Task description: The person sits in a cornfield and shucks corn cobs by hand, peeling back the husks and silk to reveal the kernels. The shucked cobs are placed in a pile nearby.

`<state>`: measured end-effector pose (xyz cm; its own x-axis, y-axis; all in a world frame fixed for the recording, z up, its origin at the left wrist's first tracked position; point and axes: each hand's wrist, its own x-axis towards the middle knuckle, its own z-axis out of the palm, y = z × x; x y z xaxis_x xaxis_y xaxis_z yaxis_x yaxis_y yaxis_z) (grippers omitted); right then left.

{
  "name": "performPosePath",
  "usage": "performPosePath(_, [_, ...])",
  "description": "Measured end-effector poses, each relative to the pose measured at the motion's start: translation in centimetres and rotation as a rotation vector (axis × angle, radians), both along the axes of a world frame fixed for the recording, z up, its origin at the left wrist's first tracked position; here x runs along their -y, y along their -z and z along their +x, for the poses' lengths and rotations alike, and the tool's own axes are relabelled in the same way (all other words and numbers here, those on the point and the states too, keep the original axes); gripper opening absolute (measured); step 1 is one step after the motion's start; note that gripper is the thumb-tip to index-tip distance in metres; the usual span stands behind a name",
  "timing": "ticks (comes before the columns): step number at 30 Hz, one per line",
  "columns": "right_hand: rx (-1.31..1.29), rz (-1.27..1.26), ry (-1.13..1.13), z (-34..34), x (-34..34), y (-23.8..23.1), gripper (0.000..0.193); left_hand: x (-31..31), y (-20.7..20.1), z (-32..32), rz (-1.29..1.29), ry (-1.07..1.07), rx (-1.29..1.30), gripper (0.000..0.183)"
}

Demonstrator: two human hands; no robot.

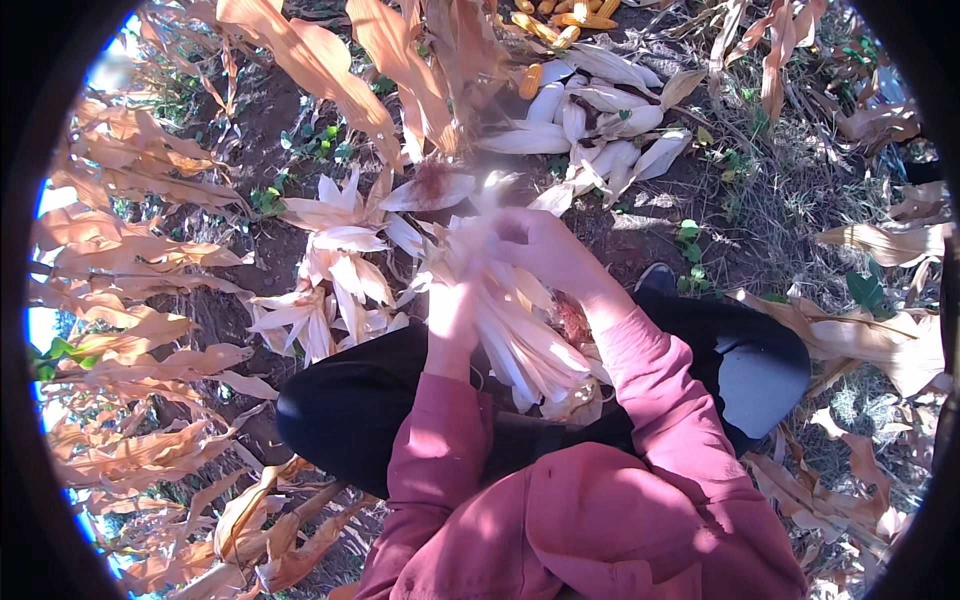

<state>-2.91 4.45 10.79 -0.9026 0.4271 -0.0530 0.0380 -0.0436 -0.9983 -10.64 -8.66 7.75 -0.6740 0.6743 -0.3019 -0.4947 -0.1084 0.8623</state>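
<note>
In front of my lap is a bundle of pale dry corn husks [510, 330], its long leaves hanging toward my body. My left hand [458, 290] is closed around the bundle's upper left part, its fingers mostly lost in glare and blur. From the right, my right hand [540, 245] meets it with curled fingers pinching the husk's top end. Whether a cob sits inside the leaves cannot be seen. Reddish-brown corn silk [572, 322] shows by the right forearm, and more lies on a loose husk leaf [430, 192] just beyond my hands.
Peeled husks [345, 260] lie in a heap at the left, with another husk pile [610, 120] farther off. Several yellow corn cobs [575, 18] rest at the far edge; one cob [530, 82] lies nearer. Dry corn stalks [140, 350] crowd the left side.
</note>
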Motion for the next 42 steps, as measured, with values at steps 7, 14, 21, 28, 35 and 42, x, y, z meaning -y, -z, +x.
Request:
performPosePath(7, [0.129, 0.225, -0.162, 0.2, -0.6, 0.6, 0.03, 0.6, -0.1, -0.4, -0.079, 0.151, -0.175, 0.028])
performPosePath(14, [-0.141, 0.27, 0.004, 0.1, 0.3, -1.2, 0.021, 0.5, -0.9, 0.5, 0.046, 0.041, -0.259, 0.04])
performPosePath(21, [-0.323, 0.175, 0.378, 0.1, -0.2, -0.1, 0.024, 2.0, -2.7, -0.9, 0.144, -0.219, -0.189, 0.041])
performPosePath(28, [-0.524, 0.6, 0.196, 0.6, 1.7, -1.1, 0.036, 3.1, -1.1, -2.8, 0.357, -0.22, 0.156, 0.035])
performPosePath(35, [-0.629, 0.822, -0.084, -0.1, 1.8, -1.1, 0.038, 5.2, -0.9, -4.5, 0.448, -0.274, 0.257, 0.032])
performPosePath(42, [-0.605, 0.744, -0.428, -0.1, 1.9, -2.9, 0.03, 4.7, -4.0, -3.2, 0.629, -0.236, 0.234, 0.061])
